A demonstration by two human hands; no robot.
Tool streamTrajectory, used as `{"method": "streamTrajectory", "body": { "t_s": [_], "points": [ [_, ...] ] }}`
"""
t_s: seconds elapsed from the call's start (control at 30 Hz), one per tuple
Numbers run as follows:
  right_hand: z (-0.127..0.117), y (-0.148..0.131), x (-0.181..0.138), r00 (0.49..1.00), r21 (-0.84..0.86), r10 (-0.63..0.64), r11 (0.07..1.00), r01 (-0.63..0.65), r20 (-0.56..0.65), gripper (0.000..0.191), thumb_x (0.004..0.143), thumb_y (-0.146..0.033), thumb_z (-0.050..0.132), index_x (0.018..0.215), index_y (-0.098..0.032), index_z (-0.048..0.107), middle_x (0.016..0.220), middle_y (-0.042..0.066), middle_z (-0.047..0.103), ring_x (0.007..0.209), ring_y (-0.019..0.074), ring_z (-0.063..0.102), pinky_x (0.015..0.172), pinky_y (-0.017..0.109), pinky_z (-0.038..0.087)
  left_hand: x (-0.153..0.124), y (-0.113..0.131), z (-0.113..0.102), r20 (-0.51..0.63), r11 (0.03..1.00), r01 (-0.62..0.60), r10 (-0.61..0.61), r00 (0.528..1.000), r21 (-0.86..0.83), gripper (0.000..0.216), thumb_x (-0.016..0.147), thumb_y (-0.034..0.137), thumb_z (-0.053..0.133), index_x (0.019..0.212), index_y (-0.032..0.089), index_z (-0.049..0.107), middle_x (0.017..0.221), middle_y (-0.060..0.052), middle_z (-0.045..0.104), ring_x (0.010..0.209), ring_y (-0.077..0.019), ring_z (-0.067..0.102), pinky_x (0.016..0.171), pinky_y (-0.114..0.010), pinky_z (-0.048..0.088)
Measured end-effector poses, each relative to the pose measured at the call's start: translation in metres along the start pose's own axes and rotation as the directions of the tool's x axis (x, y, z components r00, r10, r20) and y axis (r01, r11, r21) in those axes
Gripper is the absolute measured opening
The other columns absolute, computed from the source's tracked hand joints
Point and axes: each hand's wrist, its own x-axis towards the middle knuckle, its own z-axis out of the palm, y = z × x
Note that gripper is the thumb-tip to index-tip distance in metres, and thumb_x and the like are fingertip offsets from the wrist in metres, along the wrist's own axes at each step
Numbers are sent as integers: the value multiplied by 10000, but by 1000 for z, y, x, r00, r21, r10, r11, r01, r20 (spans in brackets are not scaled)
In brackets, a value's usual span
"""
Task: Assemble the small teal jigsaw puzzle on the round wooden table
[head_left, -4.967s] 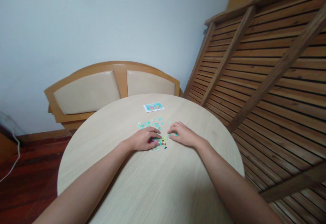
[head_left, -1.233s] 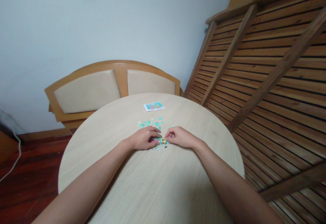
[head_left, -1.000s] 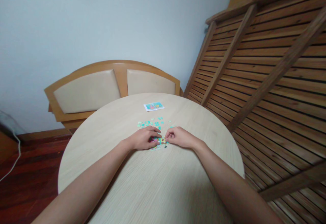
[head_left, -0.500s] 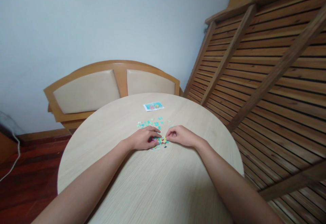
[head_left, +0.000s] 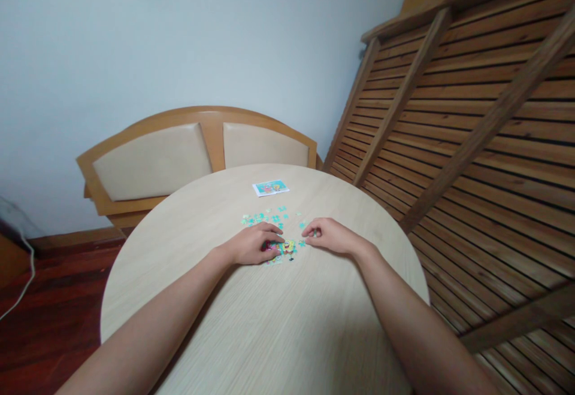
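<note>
On the round table, a partly joined jigsaw puzzle point(head_left: 288, 246) shows a yellow cartoon figure and a pink patch. My left hand point(head_left: 254, 243) rests over its left part, thumb and fingers spread apart, covering some of it. To the right of the puzzle is my right hand point(head_left: 330, 236), its fingers curled and the thumb a little apart from the index finger. A teal puzzle piece point(head_left: 302, 243) lies right at these fingertips. Another teal piece point(head_left: 302, 225) is just beyond them. Several loose puzzle pieces point(head_left: 275, 218) are scattered behind the left hand.
A picture card point(head_left: 271, 188) with a pink and a yellow figure lies toward the far side of the pale wooden table point(head_left: 251, 323). Behind the table stands a padded headboard point(head_left: 153, 161) against the wall. A slatted wooden frame point(head_left: 471, 143) leans at the right.
My right hand has moved a little to the right, away from the puzzle's edge, and its thumb and index finger have parted. Teal pieces near it now show. The left hand stays put.
</note>
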Motion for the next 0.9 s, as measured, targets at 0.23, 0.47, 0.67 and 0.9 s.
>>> {"method": "streamTrajectory", "body": {
  "t_s": [0.23,0.47,0.67,0.9],
  "points": [
    [4,-6,0,997,6,-46,999,45,62,285,767,-263,661,1010,-175,781,938,63,751,817,191,640,714,268,456,-1,-2,1,-8,1000,-4,4,1000,1,313,920,344,598,1188,213,692,1247,-113,641,1157,-248,603,1046,-370,452],
    [5,-7,1,996,5,-59,998,58,72,251,731,-219,669,954,-168,771,910,56,720,817,182,617,738,267,450,0,1,-1,-8,1000,-1,1,1000,-4,304,919,340,597,1165,195,700,1239,-123,646,1148,-253,610,1035,-372,459],
    [8,-12,1,993,112,39,992,-51,109,230,719,-280,705,907,-147,706,767,21,659,714,155,579,631,244,425,0,1,-1,0,1000,9,-9,1000,7,304,907,320,607,1163,186,701,1244,-123,646,1153,-252,609,1040,-367,457],
    [10,-14,3,992,268,37,961,-69,121,279,763,-402,704,846,-135,693,721,27,662,674,149,578,627,254,437,0,1,0,-9,1000,3,-2,1000,8,305,919,332,597,1178,205,695,1252,-112,641,1158,-244,604,1042,-359,454]
  ]
}}
